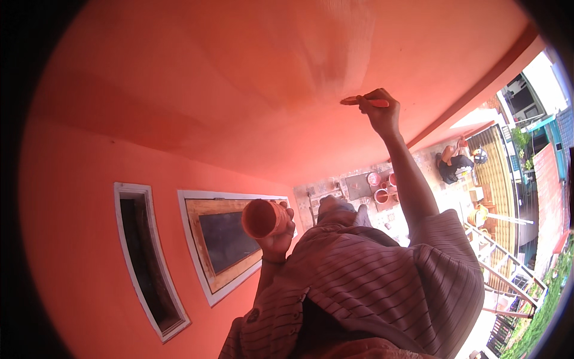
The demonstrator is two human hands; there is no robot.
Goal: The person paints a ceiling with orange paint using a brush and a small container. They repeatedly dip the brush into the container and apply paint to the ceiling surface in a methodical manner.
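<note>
My right hand (385, 115) is raised and closed round a paintbrush (375, 103) with a reddish handle. Its bristles point left, close to the coral-orange surface (281, 125); whether they touch it I cannot tell. Darker, wet-looking streaks (326, 57) mark that surface above the brush. Lower and to the left, my left hand (281, 234) grips an orange paint cup (261, 219) from its right side and underneath. The cup's round mouth faces me, and its inside is dark, so how much it contains does not show.
On the left wall are a white-framed window (230, 236) and a narrow dark opening (146, 257). Far below, paint buckets (381, 195) stand on the tiled floor. A person (454, 164) crouches farther right, beyond them. A ladder (505, 263) leans at the lower right.
</note>
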